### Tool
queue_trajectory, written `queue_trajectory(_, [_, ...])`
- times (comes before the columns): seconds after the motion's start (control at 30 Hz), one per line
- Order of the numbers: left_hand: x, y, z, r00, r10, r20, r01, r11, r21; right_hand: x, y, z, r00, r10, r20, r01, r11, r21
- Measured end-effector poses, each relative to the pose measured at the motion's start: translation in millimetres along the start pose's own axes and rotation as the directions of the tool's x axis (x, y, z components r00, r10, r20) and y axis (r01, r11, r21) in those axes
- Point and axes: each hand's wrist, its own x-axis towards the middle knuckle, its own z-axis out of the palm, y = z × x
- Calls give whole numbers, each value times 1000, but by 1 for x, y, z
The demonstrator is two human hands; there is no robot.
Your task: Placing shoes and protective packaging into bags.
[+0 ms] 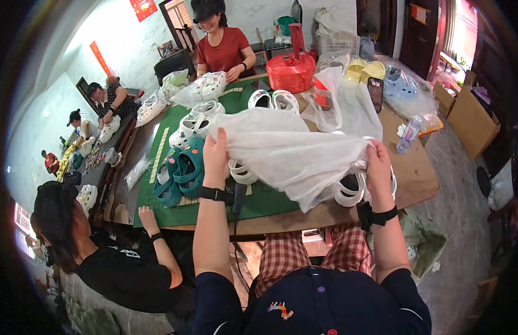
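The bag (pixel 292 142) I had was milky white. Around it I saw red string (pixel 289 73) at twelve o'clock, yellow shoes (pixel 374 71) at one, my red-and-white checked trousers (pixel 284 254) at six, a green mat (pixel 264 206) at seven, teal shoes (pixel 191 167) at nine.

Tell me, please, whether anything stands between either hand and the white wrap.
Nothing visible does: the left hand and right hand each hold the white wrap directly. White shoes show below its edge, not in between.
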Motion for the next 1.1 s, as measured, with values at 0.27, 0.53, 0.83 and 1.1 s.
queue_trajectory(0.27, [-85,-35,31,938,182,293,-266,924,275,-38,-87,69,560,-742,368,808,392,-439])
queue_trajectory(0.53, [-159,-82,85,837,189,513,-53,962,-268,-115,-38,163,31,-171,985,877,477,55])
queue_trajectory(0.83, [-227,-153,12,541,-598,591,839,440,-321,-67,76,80,652,252,715,699,167,-695])
queue_trajectory(1.1, [-191,-33,-10,821,122,558,-571,172,803,-51,108,35,462,406,789,779,241,-580])
